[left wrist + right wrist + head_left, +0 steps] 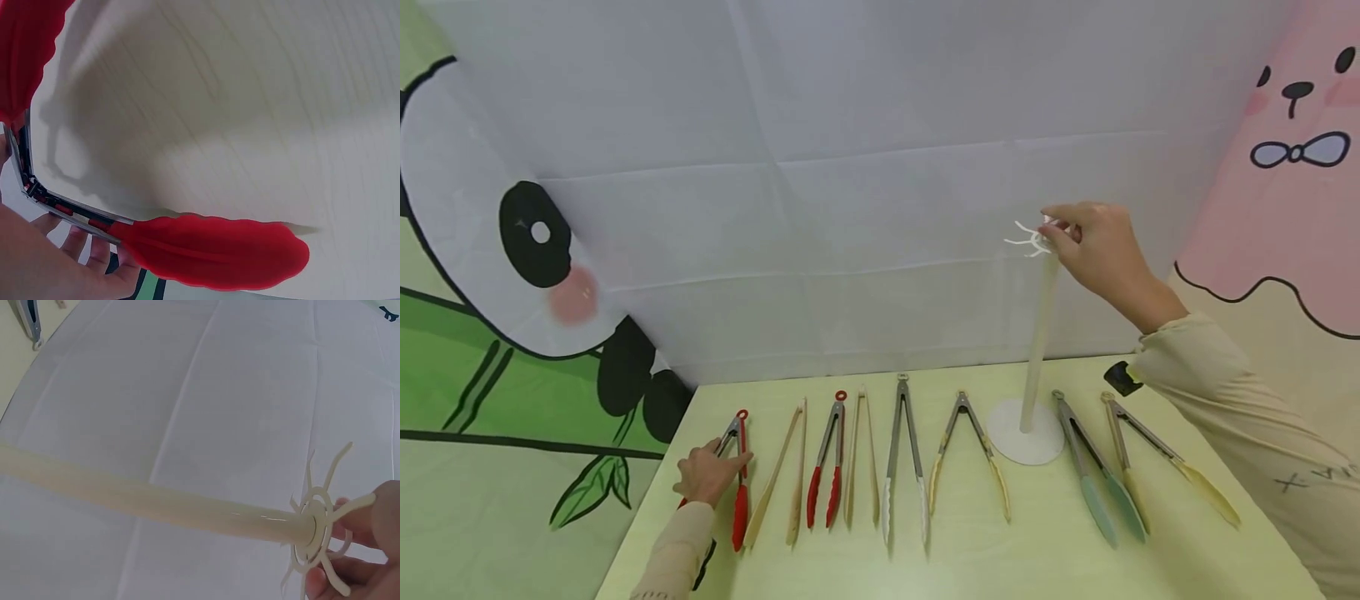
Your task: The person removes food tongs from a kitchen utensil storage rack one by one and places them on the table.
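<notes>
My left hand point(707, 473) holds a pair of red-tipped tongs point(741, 518) at the table's left end. In the left wrist view the tongs' red tips point(215, 251) are spread wide, with fingers curled along one metal arm. My right hand point(1101, 246) is raised and pinches the top of a pale stand point(1037, 350). At that top sits a white ring of curved hooks point(326, 515), bare of tongs. The pole rises from a round white base point(1011, 446) on the table, leaning slightly right in the head view.
Along the table point(958, 567) lie wooden tongs point(795, 517), another red-tipped pair point(834, 500), slim wooden tongs point(851, 492), white-tipped tongs point(889, 500) and gold-tipped tongs point(1000, 492). Right of the base are green-tipped tongs point(1097, 508) and yellow-tipped tongs point(1213, 492). A white cloth point(850, 217) hangs behind.
</notes>
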`<state>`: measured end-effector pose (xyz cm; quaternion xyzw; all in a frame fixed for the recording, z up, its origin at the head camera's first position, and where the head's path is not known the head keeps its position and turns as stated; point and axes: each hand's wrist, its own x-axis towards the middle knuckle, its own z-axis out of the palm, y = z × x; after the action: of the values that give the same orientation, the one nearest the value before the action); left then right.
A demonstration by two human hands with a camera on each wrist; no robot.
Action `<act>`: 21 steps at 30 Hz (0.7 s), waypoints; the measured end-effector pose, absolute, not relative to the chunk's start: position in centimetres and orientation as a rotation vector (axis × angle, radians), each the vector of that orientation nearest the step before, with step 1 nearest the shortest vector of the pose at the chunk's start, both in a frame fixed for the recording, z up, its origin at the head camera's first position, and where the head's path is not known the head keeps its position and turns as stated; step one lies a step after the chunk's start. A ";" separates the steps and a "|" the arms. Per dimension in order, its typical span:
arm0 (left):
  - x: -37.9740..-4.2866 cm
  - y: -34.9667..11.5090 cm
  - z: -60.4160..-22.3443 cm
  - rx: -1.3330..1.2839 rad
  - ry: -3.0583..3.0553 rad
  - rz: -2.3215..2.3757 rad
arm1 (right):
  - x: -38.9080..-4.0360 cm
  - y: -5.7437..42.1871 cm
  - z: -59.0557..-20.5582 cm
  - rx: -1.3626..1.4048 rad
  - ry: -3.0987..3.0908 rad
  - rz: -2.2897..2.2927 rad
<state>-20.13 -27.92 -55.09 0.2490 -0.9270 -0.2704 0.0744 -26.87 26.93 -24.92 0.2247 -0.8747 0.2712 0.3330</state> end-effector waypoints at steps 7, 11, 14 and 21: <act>-20.3 -28.5 -56.3 0.744 -2.769 -0.684 | -26.0 27.6 -25.4 0.559 -2.279 0.778; -19.9 -28.6 -56.6 0.740 -2.786 -0.662 | -25.6 27.9 -25.7 0.582 -2.272 0.790; -19.6 -28.6 -56.5 0.725 -2.813 -0.661 | -25.4 28.1 -26.0 0.578 -2.293 0.810; -19.8 -28.5 -55.7 0.670 -2.862 -0.716 | -24.6 28.4 -26.5 0.529 -2.310 0.839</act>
<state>-19.83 -28.53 -55.74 0.2211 -0.9445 -0.2361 0.0580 -24.59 28.40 -26.51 0.2001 -0.8740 0.3175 0.3086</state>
